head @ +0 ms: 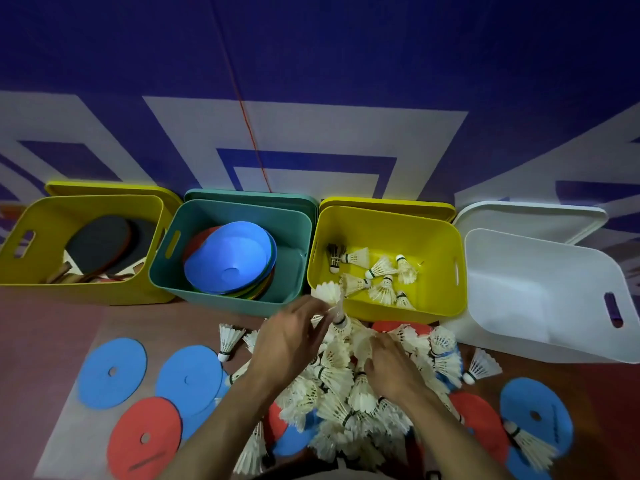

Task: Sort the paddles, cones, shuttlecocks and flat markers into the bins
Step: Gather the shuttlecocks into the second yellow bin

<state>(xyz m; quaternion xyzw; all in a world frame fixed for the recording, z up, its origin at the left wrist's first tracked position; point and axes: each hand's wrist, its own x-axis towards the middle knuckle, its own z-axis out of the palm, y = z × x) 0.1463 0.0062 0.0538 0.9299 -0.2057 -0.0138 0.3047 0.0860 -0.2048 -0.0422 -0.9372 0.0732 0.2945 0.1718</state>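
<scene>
Shuttlecock step under way: left hand (291, 336) pinches a shuttlecock (329, 294) at the near rim of the second yellow bin (388, 220). Right hand (389, 365) rests in the pile (346, 393), fingers curled, grip unclear. Next, likely: release inside.

- Left hand (289, 344): bare, no glove, no ring or band visible on the back of the hand or on the fingers.
- Right hand (389, 363): bare, no glove, no ring visible.
- Left forearm (221, 424): uncovered from the wrist back to the frame edge; no sleeve, watch or strap.
- Right forearm (446, 427): uncovered likewise; no sleeve, watch or strap.
</scene>
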